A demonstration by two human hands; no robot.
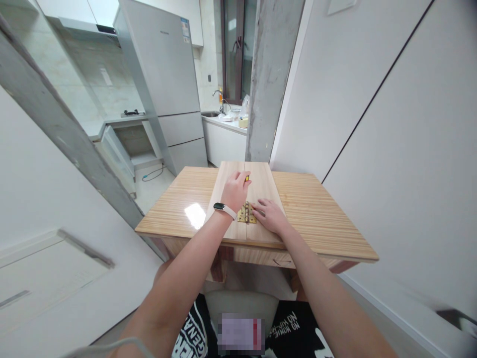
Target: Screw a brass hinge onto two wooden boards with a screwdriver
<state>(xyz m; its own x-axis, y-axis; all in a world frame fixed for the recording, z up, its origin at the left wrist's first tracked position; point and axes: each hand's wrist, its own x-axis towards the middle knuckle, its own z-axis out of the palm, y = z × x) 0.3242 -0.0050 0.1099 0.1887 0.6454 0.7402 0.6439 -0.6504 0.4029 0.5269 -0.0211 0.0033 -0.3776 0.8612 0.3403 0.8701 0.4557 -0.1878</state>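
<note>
Two pale wooden boards (261, 181) lie side by side on the desk, their seam running away from me. A brass butt hinge (246, 214) lies unfolded across that seam near the front, its knuckle along the joint. My left hand (235, 190), just beyond and left of the hinge, is closed around a small yellow-and-black handle (247, 178). Only the end of this handle shows; the rest is hidden by the fingers. My right hand (270, 214) rests on the right board with its fingers spread, the fingertips at the hinge's right leaf.
The striped wooden desk (316, 214) has a drawer (261, 256) at its front. A grey chair (242, 298) stands between my legs and the desk. Beyond are a fridge (167, 74), a sink counter (225, 139) and a concrete pillar (264, 84). A white wall (391, 149) is at right.
</note>
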